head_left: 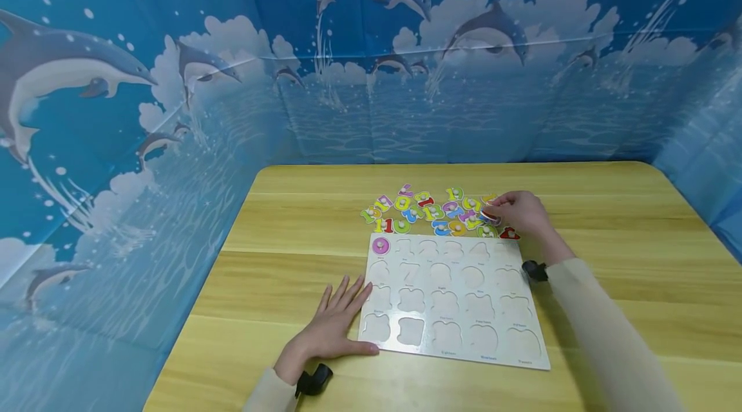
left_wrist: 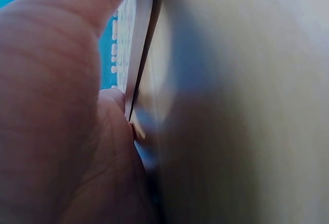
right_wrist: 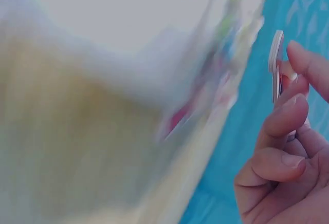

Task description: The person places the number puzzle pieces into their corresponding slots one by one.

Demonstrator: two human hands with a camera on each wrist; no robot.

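A white puzzle board (head_left: 428, 307) with shaped recesses lies on the table, with a pink-purple ring-shaped piece (head_left: 380, 246) in its top-left recess. My left hand (head_left: 327, 331) rests at its left edge, fingers spread and fingertips on the border, thumb by the lower corner. Over the right end of a cluster of number pieces (head_left: 433, 212), my right hand (head_left: 522, 212) pinches a puzzle piece (right_wrist: 276, 59) by its small knob between thumb and finger. In the right wrist view that piece stands edge-on, showing its thin pale side; its number is hidden.
The colourful number pieces lie close together, some overlapping, along the board's far edge. A red piece (head_left: 510, 233) touches the board's top-right corner. Behind the wood-grain table (head_left: 278, 270) hangs a blue dolphin-print curtain (head_left: 359, 116), which also runs along both sides.
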